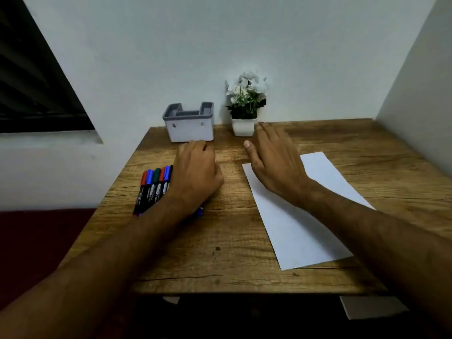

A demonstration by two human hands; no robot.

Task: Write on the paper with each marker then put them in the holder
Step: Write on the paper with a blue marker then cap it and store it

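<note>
Your desk (227, 241) is wood-grain laminate w/ dark knots, flat and matte. On its right half lies the paper (298, 231), a plain white sheet, long axis running from near edge toward the back, angled a bit left; no marks visible on it yet. The holder (188, 128) sits at the back, left of centre: pale boxy plastic w/ a grey compartmented rim, nothing in it. Your right hand (274, 160) hovers over the paper's far corner, fingers straight, holding nothing. Your left hand (195, 172) has fingers curled downward; can't tell if it grips anything. The markers (154, 184) lie in a tight row just left of that hand & partly under the wrist: slim dark barrels, red/blue/green caps pointing at the back wall. Left hand's clearly nearer, so probably it picks first.
</note>
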